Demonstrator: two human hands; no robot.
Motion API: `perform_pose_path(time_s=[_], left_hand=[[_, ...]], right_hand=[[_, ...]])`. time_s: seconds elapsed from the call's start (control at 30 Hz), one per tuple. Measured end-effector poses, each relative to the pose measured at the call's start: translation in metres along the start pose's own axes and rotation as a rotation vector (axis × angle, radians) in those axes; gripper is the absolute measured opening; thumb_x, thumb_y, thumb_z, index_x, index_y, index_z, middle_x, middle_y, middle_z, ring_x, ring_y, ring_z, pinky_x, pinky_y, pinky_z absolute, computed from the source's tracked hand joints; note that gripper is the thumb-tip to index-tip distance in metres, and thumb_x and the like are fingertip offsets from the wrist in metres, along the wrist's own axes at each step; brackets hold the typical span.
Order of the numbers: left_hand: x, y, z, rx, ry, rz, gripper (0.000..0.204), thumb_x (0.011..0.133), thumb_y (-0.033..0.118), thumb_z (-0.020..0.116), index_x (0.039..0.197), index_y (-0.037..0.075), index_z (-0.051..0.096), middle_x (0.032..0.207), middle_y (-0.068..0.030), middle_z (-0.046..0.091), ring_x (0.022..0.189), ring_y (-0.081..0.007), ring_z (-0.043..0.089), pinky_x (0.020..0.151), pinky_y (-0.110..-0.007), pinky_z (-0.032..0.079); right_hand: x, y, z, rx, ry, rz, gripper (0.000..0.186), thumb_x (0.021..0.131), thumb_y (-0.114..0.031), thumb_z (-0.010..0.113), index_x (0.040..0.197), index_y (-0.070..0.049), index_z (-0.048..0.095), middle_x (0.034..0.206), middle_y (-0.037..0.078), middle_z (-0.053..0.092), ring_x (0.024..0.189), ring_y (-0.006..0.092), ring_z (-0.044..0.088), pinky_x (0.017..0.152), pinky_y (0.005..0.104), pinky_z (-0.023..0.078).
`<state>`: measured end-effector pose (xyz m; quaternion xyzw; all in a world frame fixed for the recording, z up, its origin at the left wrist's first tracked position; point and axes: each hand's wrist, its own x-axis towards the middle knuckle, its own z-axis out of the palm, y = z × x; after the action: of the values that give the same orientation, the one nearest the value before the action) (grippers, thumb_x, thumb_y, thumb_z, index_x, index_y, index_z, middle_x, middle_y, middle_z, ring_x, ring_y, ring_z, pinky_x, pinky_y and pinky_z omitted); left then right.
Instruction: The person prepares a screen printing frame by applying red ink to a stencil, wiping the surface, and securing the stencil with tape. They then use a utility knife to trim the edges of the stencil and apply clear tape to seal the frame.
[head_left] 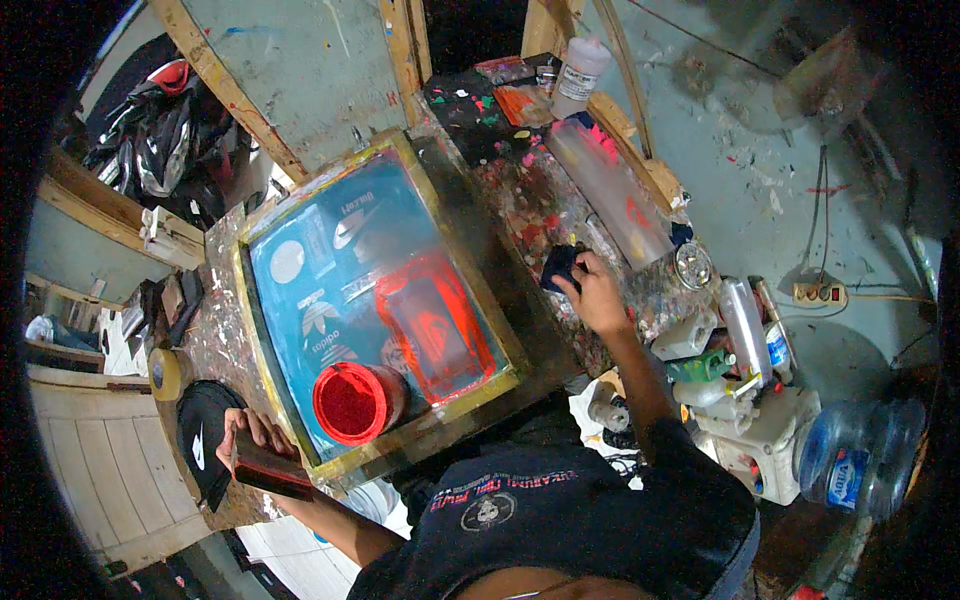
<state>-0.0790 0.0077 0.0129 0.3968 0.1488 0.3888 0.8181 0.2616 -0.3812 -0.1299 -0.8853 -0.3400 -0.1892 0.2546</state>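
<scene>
My left hand (255, 440) grips a dark squeegee (275, 477) stained red, just outside the lower-left corner of a printing screen (289, 208). The screen has a yellow-edged frame and blue stencil with pale designs; red ink (466, 335) covers a patch on its right. A red open tub (350, 404) of red ink stands on the screen's lower part. My right hand (590, 290) has its fingers on a small dark cloth (558, 265) on the paint-spattered bench (535, 225), right of the screen, apparently pinching it.
Beside the bench's back are a clear roll (610, 190) and white bottle (580, 72). Jugs (760, 450), a large water bottle (862, 455) and power strip (818, 294) are at right. Tape (170, 373) and black pieces (200, 430) lie left; wooden posts (240, 90) frame the wall.
</scene>
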Motion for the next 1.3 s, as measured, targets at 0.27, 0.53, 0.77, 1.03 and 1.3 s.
perform_pose_path(time_s=[0.27,0.53,0.77,1.03,1.3], left_hand=[[0.005,-0.008,-0.002,-0.013,-0.027,-0.026,0.026,0.098,0.029,0.037,0.084,0.009,0.047,0.059,-0.0050,0.047,0.038,-0.0210,0.045,0.031,-0.033,0.042],[0.010,-0.009,-0.024,0.019,-0.090,-0.057,0.024,0.097,0.028,0.037,0.085,0.009,0.046,0.060,-0.0041,0.046,0.039,-0.0197,0.045,0.033,-0.032,0.042],[0.010,-0.013,-0.008,0.042,-0.011,-0.059,0.026,0.097,0.030,0.038,0.085,0.009,0.046,0.060,-0.0028,0.046,0.038,-0.0185,0.042,0.032,-0.030,0.041],[0.010,-0.021,0.019,0.010,0.015,0.001,0.025,0.097,0.031,0.038,0.086,0.010,0.045,0.060,-0.0020,0.045,0.041,-0.0157,0.042,0.033,-0.028,0.040],[0.010,-0.007,0.048,0.140,0.449,0.023,0.024,0.096,0.032,0.040,0.084,0.012,0.047,0.062,0.0001,0.046,0.042,-0.0127,0.046,0.036,-0.025,0.041]], right_hand=[[0.018,0.013,-0.003,-0.047,-0.312,0.184,0.025,0.090,-0.017,0.063,0.099,0.006,0.061,0.099,0.025,0.063,0.095,0.0430,0.062,0.087,0.0477,0.051],[0.014,0.024,0.001,0.023,-0.308,0.042,0.027,0.092,-0.014,0.060,0.109,0.005,0.054,0.108,0.027,0.054,0.100,0.0455,0.057,0.086,0.0511,0.048],[0.009,0.000,-0.014,0.093,-0.219,0.084,0.031,0.094,-0.015,0.056,0.117,0.005,0.051,0.112,0.025,0.050,0.102,0.0459,0.055,0.086,0.0517,0.047],[0.032,0.028,-0.004,0.114,-0.238,0.084,0.020,0.092,-0.014,0.060,0.102,0.003,0.058,0.098,0.022,0.059,0.090,0.0433,0.059,0.081,0.0484,0.048],[0.244,0.134,-0.089,0.004,0.140,0.260,0.023,0.092,-0.020,0.063,0.100,0.001,0.063,0.086,0.021,0.067,0.081,0.0343,0.065,0.075,0.0433,0.050]])
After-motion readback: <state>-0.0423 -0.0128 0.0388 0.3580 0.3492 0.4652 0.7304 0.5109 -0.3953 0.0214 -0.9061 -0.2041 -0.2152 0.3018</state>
